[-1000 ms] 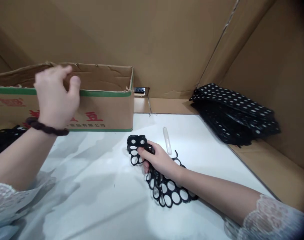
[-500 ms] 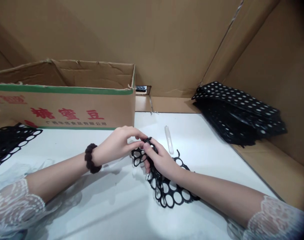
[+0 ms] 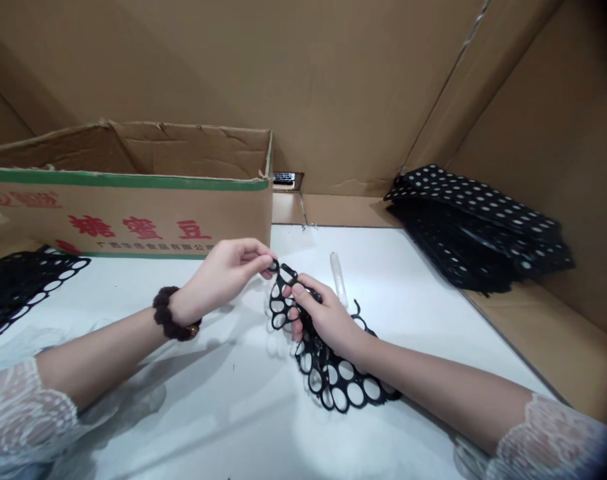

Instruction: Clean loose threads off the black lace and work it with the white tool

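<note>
A black sheet full of round holes [image 3: 354,393] is bunched in my right hand [image 3: 328,317], whose fingers are closed on it. Its lower part rests on the white table [image 3: 208,413], and a narrower end pokes out beyond my thumb. Left of that end, my left hand [image 3: 233,270] pinches a small dark round piece [image 3: 273,265] between thumb and fingertips. Whether this piece is still joined to the sheet I cannot tell. Just behind my right hand lies a slim whitish translucent stick [image 3: 338,280].
An open cardboard box [image 3: 133,213] with green edging stands at the back left. Another black holed sheet [image 3: 23,287] lies at the left edge. Folded black sheets with white dots [image 3: 478,227] are stacked at the right, against the cardboard wall [image 3: 333,87].
My left hand has drawn back to the left from my right hand, with the small round piece in its fingertips. The narrow end of the sheet now shows between the hands.
</note>
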Tool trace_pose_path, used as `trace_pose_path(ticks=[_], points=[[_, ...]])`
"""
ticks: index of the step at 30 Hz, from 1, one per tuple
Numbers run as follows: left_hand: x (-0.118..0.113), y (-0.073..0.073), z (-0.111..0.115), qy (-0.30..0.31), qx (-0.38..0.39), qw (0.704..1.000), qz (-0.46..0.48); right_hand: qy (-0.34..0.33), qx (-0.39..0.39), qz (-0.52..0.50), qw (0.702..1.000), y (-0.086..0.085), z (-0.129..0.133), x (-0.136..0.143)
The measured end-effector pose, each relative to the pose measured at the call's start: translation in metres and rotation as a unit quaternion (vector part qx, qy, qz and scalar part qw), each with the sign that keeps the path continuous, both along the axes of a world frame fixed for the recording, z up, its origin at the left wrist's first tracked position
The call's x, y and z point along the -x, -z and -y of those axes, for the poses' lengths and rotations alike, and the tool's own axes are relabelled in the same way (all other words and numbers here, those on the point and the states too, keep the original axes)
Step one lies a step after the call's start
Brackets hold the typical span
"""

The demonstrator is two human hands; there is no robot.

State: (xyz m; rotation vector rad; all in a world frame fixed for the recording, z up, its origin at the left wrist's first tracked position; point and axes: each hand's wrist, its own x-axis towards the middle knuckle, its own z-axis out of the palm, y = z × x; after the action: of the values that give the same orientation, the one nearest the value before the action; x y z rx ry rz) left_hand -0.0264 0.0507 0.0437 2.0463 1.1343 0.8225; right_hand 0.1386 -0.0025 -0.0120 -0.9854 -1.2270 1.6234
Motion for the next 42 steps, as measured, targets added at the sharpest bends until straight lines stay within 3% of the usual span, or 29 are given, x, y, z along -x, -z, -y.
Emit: trace_pose_path(ticks=[2, 4, 6, 8, 10, 13, 15, 17, 19, 22, 24, 27, 31, 35, 38, 40, 42], points=[[0.015, -0.014, -0.013, -0.111, -0.169, 0.979, 0.022, 0.014, 0.0, 0.005, 1.0, 0.001, -0.001, -0.001], [0.038, -0.03, -0.032, -0.255, -0.36, 0.897, 0.035, 0.018, -0.002, 0.018, 1.0, 0.003, -0.001, -0.001], [0.064, -0.043, -0.052, -0.33, -0.443, 0.831, -0.061, 0.021, -0.007, 0.024, 0.999, 0.005, -0.002, -0.001], [0.084, -0.05, -0.068, -0.347, -0.406, 0.828, -0.171, 0.028, -0.011, 0.019, 0.999, 0.006, -0.003, 0.0], [0.09, -0.052, -0.071, -0.346, -0.362, 0.837, -0.221, 0.036, -0.011, 0.013, 0.999, 0.007, -0.004, -0.001], [0.073, -0.048, -0.053, -0.306, -0.424, 0.825, -0.213, 0.046, -0.005, 0.005, 0.999, 0.008, -0.004, -0.002], [0.051, -0.038, -0.032, -0.213, -0.465, 0.833, -0.212, 0.046, 0.002, -0.006, 0.999, 0.008, -0.005, -0.003], [0.028, -0.023, -0.012, -0.075, -0.435, 0.869, -0.223, 0.044, 0.005, -0.018, 0.999, 0.008, -0.005, -0.003], [0.011, -0.005, 0.003, 0.02, -0.336, 0.911, -0.237, 0.042, 0.0, -0.02, 0.999, 0.008, -0.004, -0.002], [-0.002, 0.015, 0.01, 0.05, -0.144, 0.971, -0.183, 0.035, -0.011, -0.01, 0.999, 0.006, -0.003, -0.001], [-0.003, 0.019, 0.006, 0.053, 0.023, 0.993, -0.099, 0.028, -0.009, -0.004, 1.0, 0.004, -0.002, -0.001], [0.002, 0.019, -0.002, 0.08, 0.252, 0.964, 0.028, 0.013, 0.001, 0.001, 1.0, 0.002, -0.001, 0.0], [0.008, 0.021, -0.007, 0.111, 0.392, 0.905, 0.122, 0.005, -0.002, -0.005, 1.0, 0.001, 0.001, -0.001], [0.006, 0.024, -0.007, 0.114, 0.42, 0.889, 0.141, -0.001, -0.008, -0.024, 1.0, 0.003, 0.0, -0.002], [0.004, 0.021, -0.004, 0.104, 0.394, 0.908, 0.094, 0.006, -0.007, -0.038, 0.999, 0.003, -0.001, -0.001], [0.004, 0.013, -0.001, 0.067, 0.3, 0.951, 0.035, 0.011, 0.001, -0.044, 0.999, 0.002, -0.001, 0.0], [0.008, -0.003, 0.0, -0.028, 0.089, 0.996, -0.01, 0.014, 0.007, -0.052, 0.999, 0.001, -0.002, 0.0]])
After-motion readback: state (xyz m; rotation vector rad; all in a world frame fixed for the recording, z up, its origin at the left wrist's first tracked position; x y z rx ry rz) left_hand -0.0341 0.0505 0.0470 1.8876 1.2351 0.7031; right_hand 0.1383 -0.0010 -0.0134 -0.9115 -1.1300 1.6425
